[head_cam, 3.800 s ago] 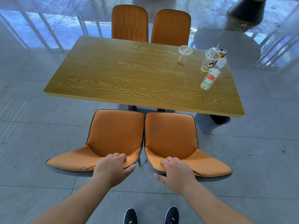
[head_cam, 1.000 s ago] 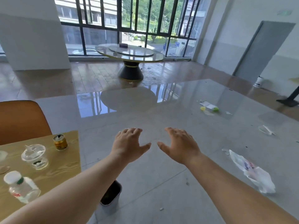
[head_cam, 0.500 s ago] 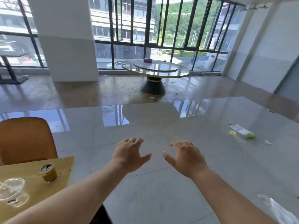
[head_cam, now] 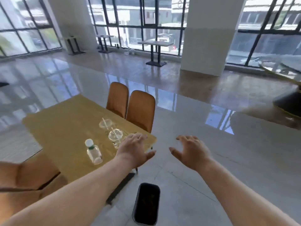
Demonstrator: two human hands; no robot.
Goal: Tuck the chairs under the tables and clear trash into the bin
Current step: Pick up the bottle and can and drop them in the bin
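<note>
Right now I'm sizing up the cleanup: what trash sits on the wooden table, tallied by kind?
Clear plastic cups: 2
Plastic bottle: 1
Total: 3 visible on the wooden table; the left hand may hide more.

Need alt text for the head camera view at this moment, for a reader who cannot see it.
Two bare hands, left hand and right hand, are held out open and empty by the corner of a wooden table bearing a small plastic bottle and two clear plastic cups. A black bin stands on the floor below; two orange chairs stand at the far side.
</note>
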